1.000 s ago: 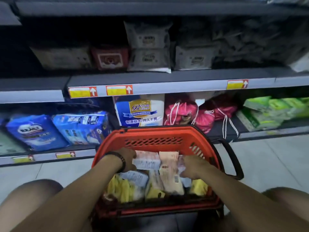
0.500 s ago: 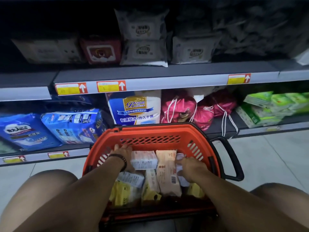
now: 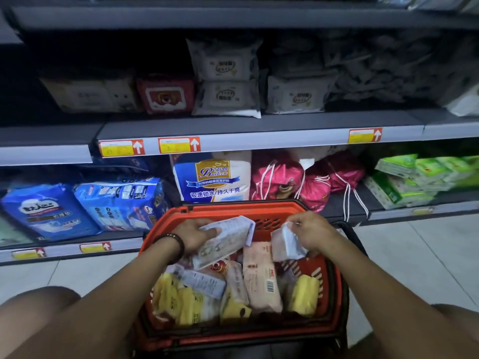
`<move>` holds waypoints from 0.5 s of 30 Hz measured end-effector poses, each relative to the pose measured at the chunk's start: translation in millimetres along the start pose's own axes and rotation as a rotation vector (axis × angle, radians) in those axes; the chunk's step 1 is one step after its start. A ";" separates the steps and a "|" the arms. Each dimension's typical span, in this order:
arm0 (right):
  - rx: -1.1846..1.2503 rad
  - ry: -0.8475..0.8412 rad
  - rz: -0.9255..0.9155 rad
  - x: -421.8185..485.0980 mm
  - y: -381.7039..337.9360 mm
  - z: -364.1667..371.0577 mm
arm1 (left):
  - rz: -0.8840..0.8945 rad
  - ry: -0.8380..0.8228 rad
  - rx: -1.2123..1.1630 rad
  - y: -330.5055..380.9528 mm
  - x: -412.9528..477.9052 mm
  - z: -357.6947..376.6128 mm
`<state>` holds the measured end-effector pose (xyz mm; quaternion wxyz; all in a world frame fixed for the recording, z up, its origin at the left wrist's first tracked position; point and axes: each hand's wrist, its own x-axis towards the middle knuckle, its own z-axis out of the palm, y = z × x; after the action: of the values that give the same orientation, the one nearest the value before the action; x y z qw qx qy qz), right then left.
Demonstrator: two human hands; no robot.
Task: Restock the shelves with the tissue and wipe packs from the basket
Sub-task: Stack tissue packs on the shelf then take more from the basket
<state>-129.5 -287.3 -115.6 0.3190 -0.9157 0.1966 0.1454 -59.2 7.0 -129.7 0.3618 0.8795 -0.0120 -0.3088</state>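
A red basket [image 3: 233, 211] stands on the floor between my knees, holding several tissue and wipe packs: yellow packs [image 3: 186, 304], a long pink pack [image 3: 261, 278], white ones. My left hand [image 3: 193, 234], with a bead bracelet at the wrist, grips a white printed wipe pack [image 3: 228, 239] lifted above the basket's far left. My right hand [image 3: 311, 231] holds a small pale tissue pack [image 3: 285, 242] raised over the basket's right side. The grey shelf [image 3: 259, 128] straight ahead carries white wipe packs [image 3: 225, 99].
A red wipe pack [image 3: 166, 97] and beige packs sit left on the middle shelf. The lower shelf holds blue bags [image 3: 119, 200], a white-blue bag [image 3: 212, 177], pink drawstring bags [image 3: 290, 182] and green tissue packs [image 3: 409, 180]. The basket's black handle [image 3: 355, 237] hangs right. Pale floor tiles lie around.
Both hands have risen out of the basket, each lifting a pack: the left a white wipe pack, the right a small pale pack. The view has tilted up slightly.
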 end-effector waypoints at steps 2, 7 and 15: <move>0.229 0.013 -0.005 -11.5 -3.8 -11.7 | -0.131 -0.093 -0.298 2.8 -11.5 -10.2; 0.749 -0.049 -0.004 -36.1 -19.2 -34.2 | -0.145 -0.188 -0.551 0.9 -30.8 -25.8; 1.095 0.105 -0.020 -48.7 -34.1 -57.5 | -0.032 0.028 -0.882 -4.0 -30.9 -34.2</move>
<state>-148.9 -286.6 -35.2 0.7401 -0.6236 0.2504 -0.0274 -66.2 39.1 -97.0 0.6980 0.6449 0.1396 -0.2782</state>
